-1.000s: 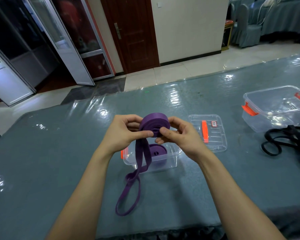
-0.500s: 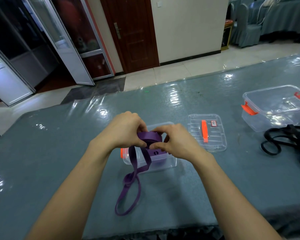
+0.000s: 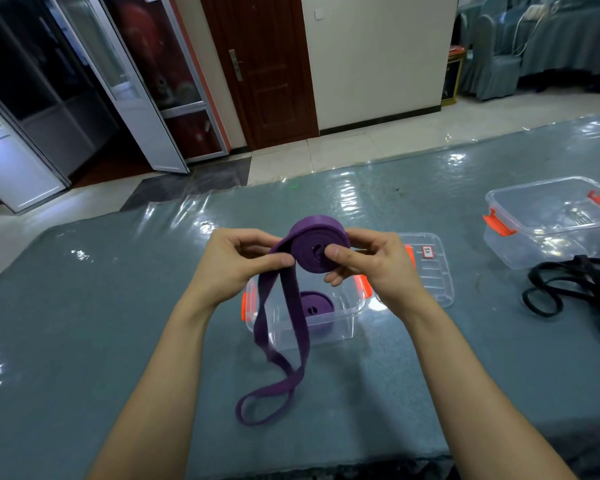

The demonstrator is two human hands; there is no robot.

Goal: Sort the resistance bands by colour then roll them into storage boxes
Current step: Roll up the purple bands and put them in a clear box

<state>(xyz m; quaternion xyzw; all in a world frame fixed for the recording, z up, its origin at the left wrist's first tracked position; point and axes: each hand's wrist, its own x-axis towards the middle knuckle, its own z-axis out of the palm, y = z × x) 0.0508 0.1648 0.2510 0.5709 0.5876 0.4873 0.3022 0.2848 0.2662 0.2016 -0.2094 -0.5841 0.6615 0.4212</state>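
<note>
Purple shows up twice, so there are two purple bands in all. One long flat purple rubber band [image 3: 319,249] is partly rolled into a fat coil, and the coil is up in the air between two bare hands. The left hand [image 3: 236,268] is at 9 o'clock of the coil and pinches the flat strap with thumb and fingers right where it leaves the coil. The right hand [image 3: 371,268] is at 3 o'clock and grips the coil, with the thumb pressed on its front face and the fingers curled behind. The loose part of this band hangs down at 6 o'clock, and its end lies in a loop on the table. The other one, a small tight purple roll [image 3: 314,308], lies inside a see-through plastic box with orange clips [image 3: 350,320] right under the hands. There are two boxes. The second see-through plastic box [image 3: 534,247] stands well apart, at 2 o'clock from the hands. One flat see-through lid with an orange handle [image 3: 433,282] lies behind the right hand, just beside the first box. A heap of thin black bands [image 3: 584,266] lies at 3 o'clock, near the second box, and I cannot tell how many are in it. All of it sits on one table with a blue-grey cloth under a shiny sheet [image 3: 118,306].
</note>
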